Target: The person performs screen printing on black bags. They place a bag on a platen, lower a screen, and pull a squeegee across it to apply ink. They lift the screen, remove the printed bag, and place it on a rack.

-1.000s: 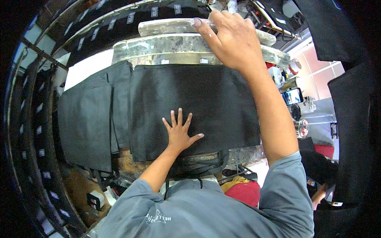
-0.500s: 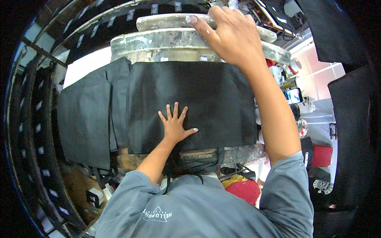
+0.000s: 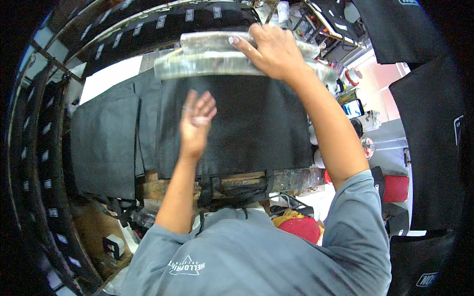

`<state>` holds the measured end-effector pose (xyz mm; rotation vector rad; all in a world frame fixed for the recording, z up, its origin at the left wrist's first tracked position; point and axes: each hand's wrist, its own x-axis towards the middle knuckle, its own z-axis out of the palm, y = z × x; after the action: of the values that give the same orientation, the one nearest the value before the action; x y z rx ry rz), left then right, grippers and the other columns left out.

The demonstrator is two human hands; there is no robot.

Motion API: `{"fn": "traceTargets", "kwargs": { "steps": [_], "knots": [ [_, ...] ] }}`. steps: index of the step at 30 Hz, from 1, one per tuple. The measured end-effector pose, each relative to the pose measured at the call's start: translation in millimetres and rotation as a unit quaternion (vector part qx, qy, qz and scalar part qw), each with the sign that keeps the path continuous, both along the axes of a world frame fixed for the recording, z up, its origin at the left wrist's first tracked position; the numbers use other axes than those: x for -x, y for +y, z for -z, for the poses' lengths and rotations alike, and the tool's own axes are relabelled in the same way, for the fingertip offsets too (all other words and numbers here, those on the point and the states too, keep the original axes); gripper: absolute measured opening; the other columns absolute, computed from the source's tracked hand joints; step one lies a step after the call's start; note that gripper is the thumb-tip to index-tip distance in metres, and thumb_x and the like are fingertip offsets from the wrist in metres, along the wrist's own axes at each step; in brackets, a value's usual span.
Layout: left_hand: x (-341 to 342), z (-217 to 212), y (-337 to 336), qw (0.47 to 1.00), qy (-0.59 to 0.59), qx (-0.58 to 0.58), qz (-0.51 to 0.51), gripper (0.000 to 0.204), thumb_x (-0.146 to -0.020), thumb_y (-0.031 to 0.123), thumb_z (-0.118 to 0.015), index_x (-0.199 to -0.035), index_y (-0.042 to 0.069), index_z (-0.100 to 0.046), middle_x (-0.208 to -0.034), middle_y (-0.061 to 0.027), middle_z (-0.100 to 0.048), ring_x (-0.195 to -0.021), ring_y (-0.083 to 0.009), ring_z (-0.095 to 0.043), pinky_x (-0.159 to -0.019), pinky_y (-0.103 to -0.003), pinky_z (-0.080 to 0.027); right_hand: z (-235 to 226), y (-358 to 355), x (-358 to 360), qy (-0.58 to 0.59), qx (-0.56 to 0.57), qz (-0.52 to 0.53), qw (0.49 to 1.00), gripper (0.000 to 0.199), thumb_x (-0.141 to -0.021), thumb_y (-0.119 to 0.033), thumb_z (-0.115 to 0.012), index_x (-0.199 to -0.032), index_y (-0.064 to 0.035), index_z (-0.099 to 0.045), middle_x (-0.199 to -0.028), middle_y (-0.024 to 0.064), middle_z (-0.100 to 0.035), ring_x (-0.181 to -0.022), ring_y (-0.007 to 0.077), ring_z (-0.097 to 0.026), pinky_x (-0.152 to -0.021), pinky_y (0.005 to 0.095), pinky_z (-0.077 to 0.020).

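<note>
A black fabric bag (image 3: 252,123) lies flat before me, its dark handles hanging over the near side of a stained wooden board (image 3: 294,177). Above the bag's left part my left hand (image 3: 196,118) is raised, slightly blurred, with its fingers stretched out and nothing visible in them. At the far edge, my right hand (image 3: 276,52) grips the far bar of a paint-stained printing frame (image 3: 212,64). The fingers wrap over that bar, and the thumb points left along it. Motion blurs the frame, which covers the bag's far edge.
More black bags (image 3: 103,143) lie overlapped on the left, by a white sheet (image 3: 109,79). Racks of black pieces with white marks (image 3: 160,22) line the left and far side. To the right are a phone (image 3: 353,108), jars, a red stool (image 3: 395,188) and hanging black bags (image 3: 429,148).
My left hand has lifted off the bag and turned over, moving left and away from me. My right hand has brought the frame nearer, over the bag's far edge.
</note>
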<state>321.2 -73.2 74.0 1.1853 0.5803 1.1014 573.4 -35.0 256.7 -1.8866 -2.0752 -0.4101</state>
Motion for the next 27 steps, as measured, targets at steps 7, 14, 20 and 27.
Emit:
{"fn": "traceTargets", "kwargs": {
  "steps": [7,14,20,27],
  "knots": [
    [64.8,-5.7,-57.2,0.924,-0.087,0.369,-0.042,0.13,-0.083,0.098,-0.029,-0.157,-0.01,-0.023,-0.149,-0.0319,-0.044,-0.14,-0.0371,-0.049,-0.114,-0.05,-0.046,131.6,-54.2,17.9,0.003,0.187,-0.004,0.982,0.053,-0.078,-0.023,-0.085,-0.12,-0.009,-0.056,-0.109,0.0118,-0.067,-0.111,0.0339,-0.065,-0.089,0.0546,-0.0491],
    [83.4,79.3,-63.3,0.919,0.025,0.394,0.0,0.136,-0.083,0.097,-0.035,-0.158,-0.012,-0.008,-0.152,-0.0355,-0.038,-0.135,-0.0436,-0.052,-0.11,-0.05,-0.049,159.7,-67.2,18.9,0.054,0.246,-0.015,0.968,0.051,-0.079,-0.023,-0.086,-0.117,-0.0079,-0.056,-0.107,0.0125,-0.067,-0.107,0.0347,-0.065,-0.086,0.0554,-0.0495],
    [72.2,83.7,-63.0,0.916,0.05,0.399,-0.002,0.137,-0.085,0.097,-0.028,-0.159,-0.012,0.005,-0.157,-0.041,-0.026,-0.142,-0.0489,-0.044,-0.112,-0.05,-0.048,202.2,-106.5,36.5,-0.009,0.196,-0.008,0.981,0.029,-0.086,-0.013,-0.07,-0.113,-0.0149,-0.06,-0.105,0.0069,-0.065,-0.102,0.0264,-0.063,-0.084,0.0475,-0.0424],
    [77.2,85.9,-61.8,0.906,0.062,0.419,0.013,0.135,-0.085,0.097,-0.028,-0.162,-0.009,0.004,-0.16,-0.0388,-0.025,-0.143,-0.0504,-0.042,-0.114,-0.049,-0.046,225.9,-16.8,9.2,0.011,0.17,-0.012,0.985,0.033,-0.088,-0.018,-0.071,-0.118,-0.0165,-0.06,-0.11,0.0049,-0.066,-0.107,0.0262,-0.063,-0.09,0.0507,-0.0428]
  ]
}}
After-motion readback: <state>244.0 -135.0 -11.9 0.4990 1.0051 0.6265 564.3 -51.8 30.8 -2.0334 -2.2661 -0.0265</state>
